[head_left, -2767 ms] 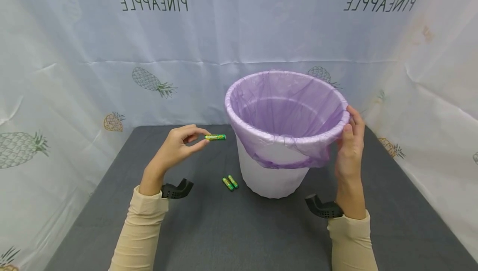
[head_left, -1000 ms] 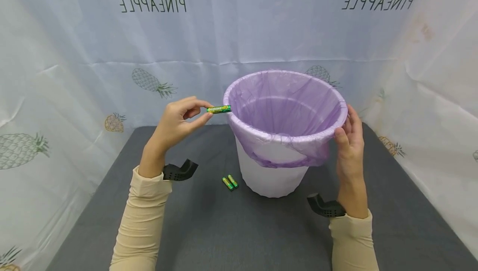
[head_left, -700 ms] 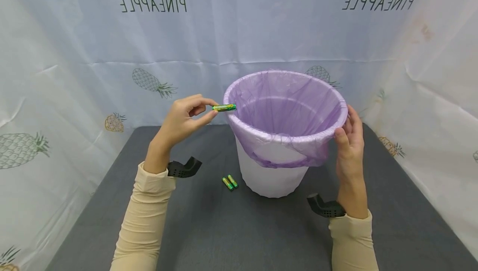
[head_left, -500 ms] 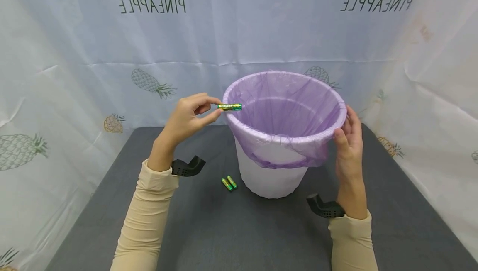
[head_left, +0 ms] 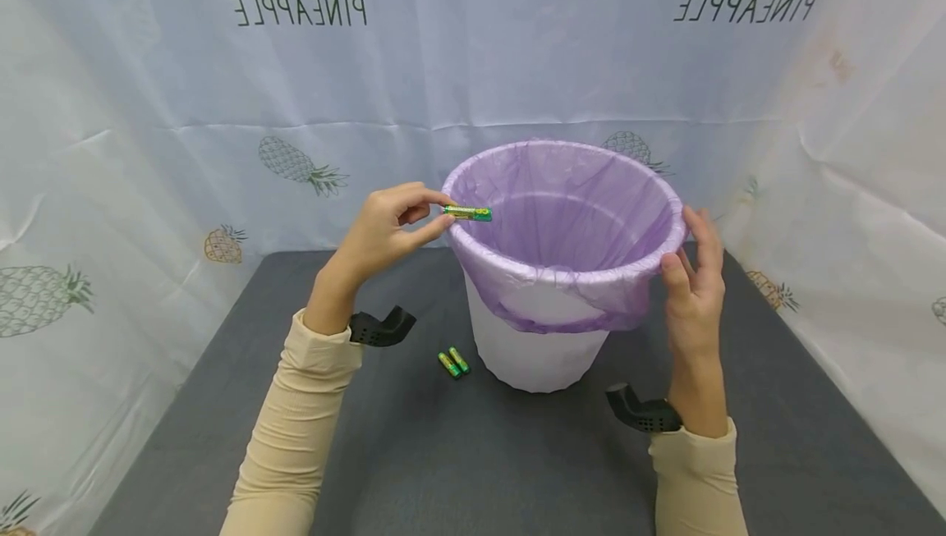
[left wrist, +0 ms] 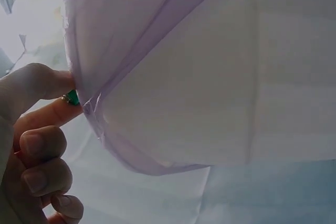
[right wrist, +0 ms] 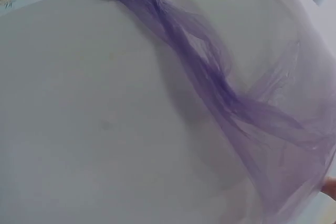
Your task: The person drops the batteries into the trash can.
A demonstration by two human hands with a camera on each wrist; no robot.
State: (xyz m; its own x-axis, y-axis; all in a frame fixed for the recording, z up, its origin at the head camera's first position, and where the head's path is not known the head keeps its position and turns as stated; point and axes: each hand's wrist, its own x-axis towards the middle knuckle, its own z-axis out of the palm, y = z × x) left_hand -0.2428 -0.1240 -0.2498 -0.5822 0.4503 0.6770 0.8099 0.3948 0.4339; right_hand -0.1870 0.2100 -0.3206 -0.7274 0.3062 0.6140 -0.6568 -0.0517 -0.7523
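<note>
Pineapple-printed curtains (head_left: 399, 68) hung beyond a dark tabletop (head_left: 480, 470), where a white bin (head_left: 543, 359) stood upright, a purple liner (head_left: 584, 306) folded over its rim. The left hand (head_left: 392, 224) pinched a green battery (head_left: 475, 213) between thumb and finger above the left rim. Well apart from it, the right hand (head_left: 695, 294) rested spread thumb and fingers against the right rim. Two more batteries (head_left: 448, 365) lay side by side, just left of the bin.

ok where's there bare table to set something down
The dark table is bare in front of the bin, between the left sleeve and the right sleeve, and outside each sleeve. Crowded: the bin's left, with two batteries and the left hand pinching a third battery, and its right, where the right hand holds the rim.
</note>
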